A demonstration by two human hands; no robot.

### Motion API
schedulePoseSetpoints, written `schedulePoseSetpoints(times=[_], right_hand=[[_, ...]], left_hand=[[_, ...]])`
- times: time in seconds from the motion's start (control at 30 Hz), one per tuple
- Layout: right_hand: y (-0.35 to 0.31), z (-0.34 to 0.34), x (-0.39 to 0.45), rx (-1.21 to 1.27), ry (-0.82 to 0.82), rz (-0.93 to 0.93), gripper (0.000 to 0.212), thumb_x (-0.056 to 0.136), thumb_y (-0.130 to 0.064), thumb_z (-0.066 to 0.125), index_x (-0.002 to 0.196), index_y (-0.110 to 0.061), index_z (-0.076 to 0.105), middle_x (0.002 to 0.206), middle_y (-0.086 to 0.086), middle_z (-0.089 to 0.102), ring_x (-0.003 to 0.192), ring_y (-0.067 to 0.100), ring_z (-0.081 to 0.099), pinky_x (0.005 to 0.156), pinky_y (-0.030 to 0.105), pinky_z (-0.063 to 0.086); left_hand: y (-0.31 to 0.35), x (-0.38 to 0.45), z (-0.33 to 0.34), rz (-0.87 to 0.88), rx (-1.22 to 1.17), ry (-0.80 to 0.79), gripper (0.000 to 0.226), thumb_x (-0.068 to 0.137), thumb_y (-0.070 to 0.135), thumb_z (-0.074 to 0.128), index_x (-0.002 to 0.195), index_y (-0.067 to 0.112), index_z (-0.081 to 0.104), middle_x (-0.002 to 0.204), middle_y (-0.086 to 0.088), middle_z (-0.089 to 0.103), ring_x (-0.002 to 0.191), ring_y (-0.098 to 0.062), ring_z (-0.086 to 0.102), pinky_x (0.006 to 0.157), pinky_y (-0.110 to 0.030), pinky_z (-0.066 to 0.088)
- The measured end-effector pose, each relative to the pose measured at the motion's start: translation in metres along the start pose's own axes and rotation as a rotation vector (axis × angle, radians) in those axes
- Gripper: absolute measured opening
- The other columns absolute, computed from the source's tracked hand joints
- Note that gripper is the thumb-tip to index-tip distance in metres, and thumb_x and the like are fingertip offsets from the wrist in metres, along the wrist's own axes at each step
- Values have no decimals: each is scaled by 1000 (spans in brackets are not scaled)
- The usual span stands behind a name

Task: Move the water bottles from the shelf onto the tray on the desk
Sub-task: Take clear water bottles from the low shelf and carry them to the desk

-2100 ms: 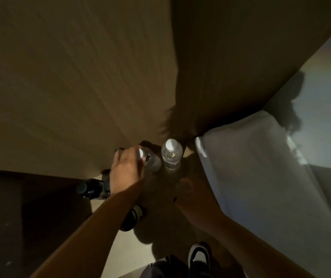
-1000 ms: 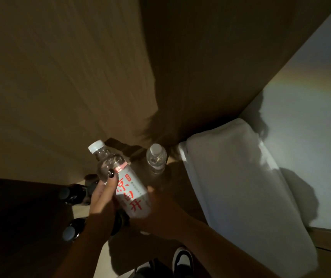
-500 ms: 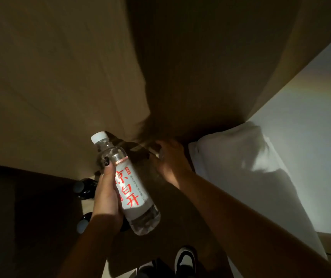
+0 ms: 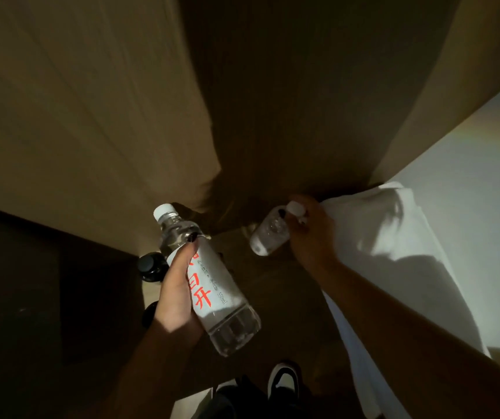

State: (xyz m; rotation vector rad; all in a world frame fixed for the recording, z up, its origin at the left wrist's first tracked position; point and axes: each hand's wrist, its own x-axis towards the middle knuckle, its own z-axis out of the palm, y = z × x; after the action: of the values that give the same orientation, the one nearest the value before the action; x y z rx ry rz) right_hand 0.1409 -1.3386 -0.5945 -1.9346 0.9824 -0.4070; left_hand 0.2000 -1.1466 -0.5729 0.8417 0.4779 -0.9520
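Your left hand [image 4: 179, 294], low and left of centre in the frame, is wrapped around a clear plastic water bottle with a white cap and a white label printed in red characters [image 4: 209, 285]; the thumb lies across the label and the bottle tilts with its cap toward the upper left and its base toward the lower right, held clear of any surface. Your right hand [image 4: 312, 234], right of centre, is closed on the neck of a second clear plastic water bottle with a white cap [image 4: 269, 234], fingers curled just below the cap, and this bottle leans with its base down to the left, over the dim brown wooden shelf surface [image 4: 276, 285]. Whether its base touches the shelf cannot be told in the shadow. Just right of that hand lies a folded white cloth [image 4: 400, 267], running toward the lower right corner. Behind your left hand, two dark round-capped bottles [image 4: 150, 266] stand at the shelf's left edge, one partly hidden by your wrist. Tan wooden panels [image 4: 76, 116] fill the upper left. At the bottom centre, a black-and-white shoe [image 4: 283, 381] shows on the floor.
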Motion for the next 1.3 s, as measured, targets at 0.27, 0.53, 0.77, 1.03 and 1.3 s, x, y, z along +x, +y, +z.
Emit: schedulePoseSetpoints(times=[0.27,0.53,0.77,1.03,1.3], right_hand=[[-117,-85,-38,126,26,-229,26,88,-19,61,112,-30,63,102,-16,64,98,0,60,80,15,50],[-238,-170,-78,30,126,-366,26,89,-22,61,116,-19,63,101,-10,65,92,-1,61,74,7,48],[-309,-224,-114,-36,196,-419,25,90,-26,60,114,-20,63,99,-10,65,88,4,63,73,13,52],[-372,-287,-152,-61,271,-529,22,87,-23,62,108,-19,66,94,-7,67,83,1,62,66,11,49],[-368,-344,-217,-8,220,-539,23,85,-26,65,108,-27,66,99,-11,67,86,2,60,68,14,46]], left_hand=[[14,-59,48,16,-73,-143,37,71,41,72,95,15,62,80,-7,61,67,-21,65,58,-36,58],[43,-141,108,112,40,-89,30,85,40,57,104,18,61,82,-8,65,82,-25,62,75,-43,50],[52,-190,135,62,-12,-214,48,76,44,61,114,17,60,88,-12,66,86,-30,61,89,-54,47],[34,-239,169,3,-186,-353,57,69,59,62,100,13,73,97,-13,65,99,-33,59,102,-56,39],[-12,-299,205,87,-368,-466,61,71,59,60,112,13,62,86,-6,70,80,-31,72,89,-65,44]])
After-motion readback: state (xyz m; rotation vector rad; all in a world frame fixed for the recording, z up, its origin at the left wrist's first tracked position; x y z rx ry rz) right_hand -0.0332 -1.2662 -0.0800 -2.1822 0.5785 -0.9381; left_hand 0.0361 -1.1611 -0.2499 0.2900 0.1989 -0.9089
